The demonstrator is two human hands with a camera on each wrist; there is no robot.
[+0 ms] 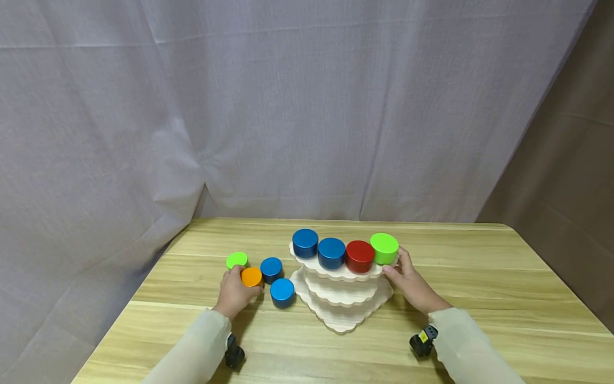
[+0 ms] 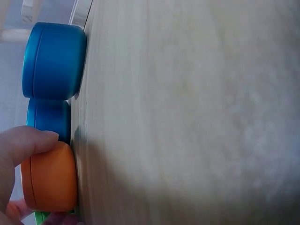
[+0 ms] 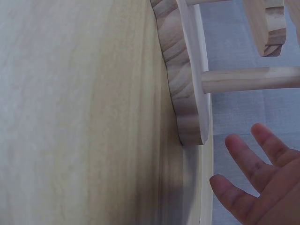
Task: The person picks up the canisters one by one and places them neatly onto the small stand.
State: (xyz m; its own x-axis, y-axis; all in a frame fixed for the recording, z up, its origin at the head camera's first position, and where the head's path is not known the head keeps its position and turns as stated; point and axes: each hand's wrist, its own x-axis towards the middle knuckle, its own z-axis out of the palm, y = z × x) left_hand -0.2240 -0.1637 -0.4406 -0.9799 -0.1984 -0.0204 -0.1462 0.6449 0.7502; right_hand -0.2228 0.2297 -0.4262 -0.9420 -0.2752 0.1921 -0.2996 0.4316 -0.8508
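Note:
My left hand (image 1: 236,294) pinches an orange tin (image 1: 251,277) on the table, thumb (image 2: 33,143) on one side and fingers on the other. Beside it stand a light green tin (image 1: 237,260), partly hidden by the hand, and two blue tins (image 1: 272,270). A tiered, scallop-edged wooden stand (image 1: 340,317) is to their right. Its top tier bears two blue tins (image 1: 331,253), a red tin (image 1: 360,256) and a light green tin (image 1: 384,248). My right hand (image 1: 416,288) holds the top tier's right end, beside that green tin; its other fingers (image 3: 246,159) stretch out freely below.
A wood-grain table (image 1: 503,298) lies under everything. Behind it hangs a grey cloth (image 1: 307,117), with a brown cloth (image 1: 571,176) at the right. Round wooden posts (image 3: 248,78) rise from the stand's base (image 3: 185,93). Both wrists carry small black cameras (image 1: 234,352).

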